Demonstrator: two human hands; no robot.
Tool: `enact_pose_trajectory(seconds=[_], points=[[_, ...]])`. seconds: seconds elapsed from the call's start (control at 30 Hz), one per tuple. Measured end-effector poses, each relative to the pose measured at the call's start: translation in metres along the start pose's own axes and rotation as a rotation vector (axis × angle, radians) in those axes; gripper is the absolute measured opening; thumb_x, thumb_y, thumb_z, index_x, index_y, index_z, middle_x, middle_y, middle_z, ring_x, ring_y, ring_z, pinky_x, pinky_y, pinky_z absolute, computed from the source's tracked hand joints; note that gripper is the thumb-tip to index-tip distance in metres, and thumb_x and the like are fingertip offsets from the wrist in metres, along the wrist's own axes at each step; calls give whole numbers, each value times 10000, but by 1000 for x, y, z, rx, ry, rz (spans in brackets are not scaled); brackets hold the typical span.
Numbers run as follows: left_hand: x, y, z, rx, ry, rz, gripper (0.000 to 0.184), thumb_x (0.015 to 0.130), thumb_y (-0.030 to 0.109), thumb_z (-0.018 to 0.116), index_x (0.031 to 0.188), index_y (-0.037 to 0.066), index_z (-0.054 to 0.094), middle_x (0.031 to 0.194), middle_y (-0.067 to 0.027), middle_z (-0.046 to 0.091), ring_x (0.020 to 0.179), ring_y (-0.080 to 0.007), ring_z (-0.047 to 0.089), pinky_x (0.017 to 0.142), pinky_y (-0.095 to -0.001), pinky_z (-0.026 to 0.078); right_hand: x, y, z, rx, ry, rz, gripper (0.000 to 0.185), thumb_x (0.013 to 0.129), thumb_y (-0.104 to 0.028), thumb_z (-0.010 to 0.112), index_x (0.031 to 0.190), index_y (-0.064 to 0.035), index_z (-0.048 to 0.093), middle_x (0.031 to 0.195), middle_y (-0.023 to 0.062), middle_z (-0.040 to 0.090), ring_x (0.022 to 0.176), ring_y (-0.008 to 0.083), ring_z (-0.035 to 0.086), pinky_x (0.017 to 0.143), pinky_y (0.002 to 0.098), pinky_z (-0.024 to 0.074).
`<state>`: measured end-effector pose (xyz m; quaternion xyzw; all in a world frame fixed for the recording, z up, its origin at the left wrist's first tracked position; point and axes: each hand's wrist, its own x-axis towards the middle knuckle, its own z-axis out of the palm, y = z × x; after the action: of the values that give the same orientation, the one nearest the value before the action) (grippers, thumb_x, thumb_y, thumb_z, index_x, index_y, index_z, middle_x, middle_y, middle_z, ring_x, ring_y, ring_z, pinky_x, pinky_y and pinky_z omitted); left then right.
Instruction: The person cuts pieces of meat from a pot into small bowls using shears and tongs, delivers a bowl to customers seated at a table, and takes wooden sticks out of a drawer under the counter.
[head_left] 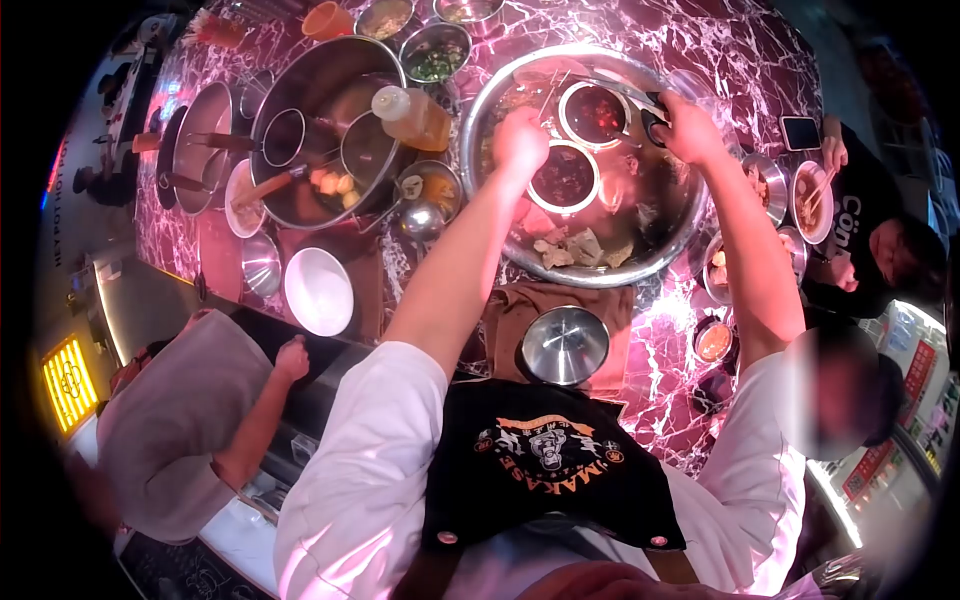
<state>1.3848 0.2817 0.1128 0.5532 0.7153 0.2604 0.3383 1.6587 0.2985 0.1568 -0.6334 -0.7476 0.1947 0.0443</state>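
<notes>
Over the wide round metal pot (590, 275), both my arms reach forward. My right hand (688, 130) grips black-handled scissors (655, 118), whose blades point left across the pot's far side. My left hand (521, 146) is closed above the pot's left part; a thin stick-like thing seems to rise from its fingers, too small to name. Between the hands, two white-rimmed bowls of dark red sauce (594, 112) stand in the pot, one nearer me. Pale food pieces (583, 248) lie in the broth along the near edge.
To the left stands a deep pot (375, 205) with ladles, beside a squeeze bottle (412, 118). A metal bowl (565, 345) sits on a brown cloth; a white bowl (319, 291) is farther left. A person (875, 215) eats at right; another person (185, 420) is at left.
</notes>
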Motion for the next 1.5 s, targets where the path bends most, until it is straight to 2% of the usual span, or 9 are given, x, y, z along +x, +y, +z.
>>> enact_pose_trajectory(seconds=[0.33,0.53,0.73,0.8,0.97,1.23,1.3,1.4,1.5], points=[[-3,-8,10,-8,66,44,209,850,136,542,1002,64,667,961,-195,662,932,-373,629,828,-430,489,2,-6,-6,-38,14,-9,457,773,-195,682,1156,-47,482,1043,216,621,958,396,597,833,459,479],[13,-12,31,-227,174,68,203,861,132,550,1007,49,665,946,-195,663,918,-353,637,822,-408,488,0,-22,-26,-81,29,-10,459,749,-222,699,1116,-47,486,1053,201,608,983,387,588,839,448,483],[18,-34,28,-305,98,139,192,863,122,562,995,30,665,927,-190,667,900,-339,646,799,-386,492,26,-15,-13,-100,104,-197,432,744,-218,691,1077,-42,480,1054,202,602,976,388,586,822,451,481],[24,-47,32,-386,97,183,195,866,123,561,990,16,667,891,-184,674,843,-301,662,754,-359,501,30,-12,-19,-61,-1,-215,413,740,-185,675,1074,-41,480,1023,212,607,932,400,590,788,470,472],[12,-40,19,-443,8,115,198,865,97,554,997,3,668,816,-148,675,730,-205,646,676,-314,494,21,1,-34,-106,-7,-248,335,752,-101,633,1062,-73,509,807,204,624,809,414,596,710,483,474],[8,-37,13,-558,-69,52,208,879,91,549,1013,-25,658,746,-89,652,670,-145,596,635,-286,477,24,-10,-35,-137,10,-215,330,744,-120,650,1030,-57,498,874,207,624,838,410,597,726,489,471],[10,-41,13,-517,-74,99,223,921,106,535,1078,-20,633,710,-7,590,595,-73,510,524,-227,410,31,-5,-34,-121,13,-270,348,737,-127,659,1034,-52,492,901,209,621,854,413,596,735,489,472],[13,-45,11,-554,-52,84,228,922,109,537,1090,-13,632,713,-7,592,600,-74,512,530,-227,413,36,3,-37,-116,-129,-232,394,721,-133,669,1053,-43,476,924,208,611,878,421,588,757,486,468],[10,-37,-3,-545,-112,5,231,922,115,543,1098,-7,631,719,-8,594,615,-76,518,549,-226,420,27,7,-49,-124,35,-354,467,667,-104,652,1085,-24,461,992,198,579,941,398,562,784,453,458]])
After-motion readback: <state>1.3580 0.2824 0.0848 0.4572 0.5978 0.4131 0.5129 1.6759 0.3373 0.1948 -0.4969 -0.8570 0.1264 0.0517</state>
